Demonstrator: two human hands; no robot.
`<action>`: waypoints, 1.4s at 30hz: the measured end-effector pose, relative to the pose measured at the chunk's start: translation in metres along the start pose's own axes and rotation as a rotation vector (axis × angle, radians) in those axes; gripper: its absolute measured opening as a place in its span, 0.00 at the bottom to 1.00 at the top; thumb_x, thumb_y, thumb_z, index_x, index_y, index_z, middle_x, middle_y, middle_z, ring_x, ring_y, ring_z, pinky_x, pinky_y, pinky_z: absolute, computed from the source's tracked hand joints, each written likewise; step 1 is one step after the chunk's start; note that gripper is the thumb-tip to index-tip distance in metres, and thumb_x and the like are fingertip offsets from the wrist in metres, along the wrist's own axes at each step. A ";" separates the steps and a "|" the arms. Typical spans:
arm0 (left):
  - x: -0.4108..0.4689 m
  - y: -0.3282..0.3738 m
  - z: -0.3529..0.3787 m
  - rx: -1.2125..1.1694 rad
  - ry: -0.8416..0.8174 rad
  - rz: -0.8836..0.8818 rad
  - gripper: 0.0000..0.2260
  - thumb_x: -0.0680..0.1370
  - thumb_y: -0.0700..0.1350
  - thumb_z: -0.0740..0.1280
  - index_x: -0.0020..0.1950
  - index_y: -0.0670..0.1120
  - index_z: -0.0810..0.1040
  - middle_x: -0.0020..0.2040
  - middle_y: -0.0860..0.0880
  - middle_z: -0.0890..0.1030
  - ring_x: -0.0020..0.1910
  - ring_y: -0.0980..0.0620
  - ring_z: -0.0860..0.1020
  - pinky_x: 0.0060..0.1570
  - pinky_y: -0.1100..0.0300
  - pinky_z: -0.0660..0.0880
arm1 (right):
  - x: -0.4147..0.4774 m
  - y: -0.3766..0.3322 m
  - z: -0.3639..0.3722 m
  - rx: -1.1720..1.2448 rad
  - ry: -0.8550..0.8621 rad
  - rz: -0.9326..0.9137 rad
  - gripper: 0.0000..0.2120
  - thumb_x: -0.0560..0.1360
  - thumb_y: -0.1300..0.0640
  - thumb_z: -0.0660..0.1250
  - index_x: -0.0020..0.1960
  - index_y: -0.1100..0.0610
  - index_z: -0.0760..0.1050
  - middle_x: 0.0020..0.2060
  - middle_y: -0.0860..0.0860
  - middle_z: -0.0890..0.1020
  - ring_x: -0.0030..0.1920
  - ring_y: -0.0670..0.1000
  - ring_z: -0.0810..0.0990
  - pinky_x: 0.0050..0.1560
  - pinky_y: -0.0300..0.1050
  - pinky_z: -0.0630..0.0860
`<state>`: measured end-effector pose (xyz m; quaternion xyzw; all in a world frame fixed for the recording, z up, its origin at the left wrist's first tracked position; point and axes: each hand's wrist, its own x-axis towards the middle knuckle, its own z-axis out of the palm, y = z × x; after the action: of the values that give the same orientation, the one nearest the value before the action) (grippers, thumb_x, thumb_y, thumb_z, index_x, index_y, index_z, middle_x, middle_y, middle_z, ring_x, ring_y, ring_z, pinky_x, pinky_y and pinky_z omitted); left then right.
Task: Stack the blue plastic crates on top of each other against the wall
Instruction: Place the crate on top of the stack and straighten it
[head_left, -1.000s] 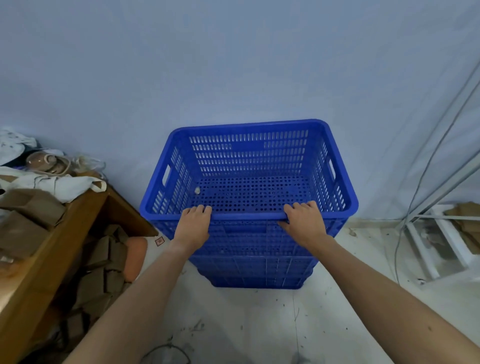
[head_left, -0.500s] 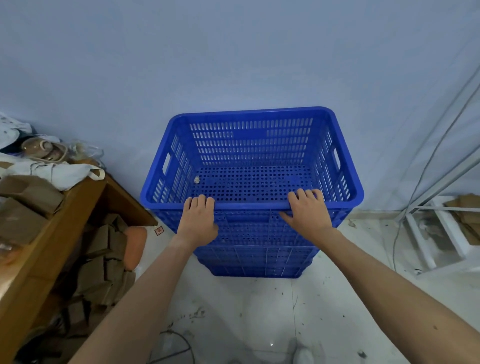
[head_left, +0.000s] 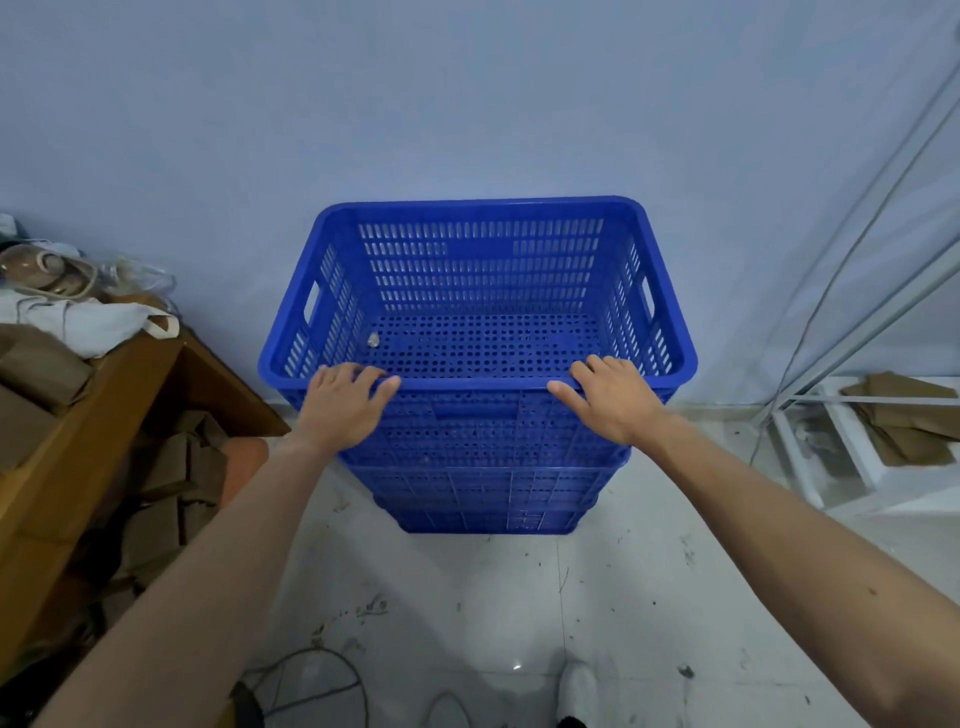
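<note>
Big pale wall (head_left: 467, 93) fills the back, and the stack (head_left: 483, 488) of blue crates stands on the floor (head_left: 519, 597) right against it, just beside a wooden bench (head_left: 93, 415) on the left. Top crate (head_left: 478, 291) sits squarely on the ones beneath, rim level, empty apart from a small scrap on its perforated base. These look like stiff, light moulded plastic (all those slots and holes cut the weight), so they should lift easily and hold their shape; smooth walls could slip, so the slotted handles at either end or the thick rim are the places to grip. Now the hands: left hand (head_left: 345, 408) lies flat and spread against the near wall, fingertips over the front rim, gripping nothing. Right hand (head_left: 613, 400) is the same, palm down, fingers loosely extended onto the rim, thumb pointing inward. Both are pressing or steadying rather than holding, I'd say, perhaps squaring the crate to the wall.
</note>
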<state>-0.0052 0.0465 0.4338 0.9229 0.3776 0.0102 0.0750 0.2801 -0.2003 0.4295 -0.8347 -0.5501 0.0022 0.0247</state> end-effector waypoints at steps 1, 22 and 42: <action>0.000 -0.011 -0.001 0.038 0.010 -0.043 0.33 0.79 0.68 0.43 0.67 0.49 0.75 0.64 0.41 0.77 0.67 0.41 0.72 0.71 0.40 0.61 | -0.003 0.007 -0.001 -0.005 0.006 0.028 0.32 0.77 0.31 0.40 0.50 0.55 0.72 0.41 0.51 0.74 0.45 0.56 0.74 0.57 0.54 0.71; -0.018 -0.029 -0.010 0.006 0.000 -0.385 0.46 0.71 0.77 0.41 0.79 0.47 0.60 0.80 0.33 0.50 0.79 0.34 0.46 0.75 0.39 0.54 | -0.013 0.030 0.002 0.003 0.050 0.198 0.39 0.72 0.24 0.39 0.50 0.53 0.76 0.44 0.52 0.80 0.50 0.57 0.78 0.68 0.59 0.63; -0.015 -0.028 -0.027 -0.112 -0.100 -0.556 0.64 0.62 0.81 0.52 0.79 0.34 0.43 0.81 0.35 0.44 0.80 0.39 0.45 0.77 0.43 0.53 | -0.017 0.024 0.001 0.103 -0.038 0.568 0.45 0.73 0.29 0.30 0.79 0.58 0.46 0.79 0.58 0.43 0.78 0.56 0.39 0.77 0.55 0.39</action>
<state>-0.0370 0.0593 0.4574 0.7778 0.6107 -0.0353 0.1443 0.2958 -0.2251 0.4275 -0.9528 -0.2939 0.0523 0.0551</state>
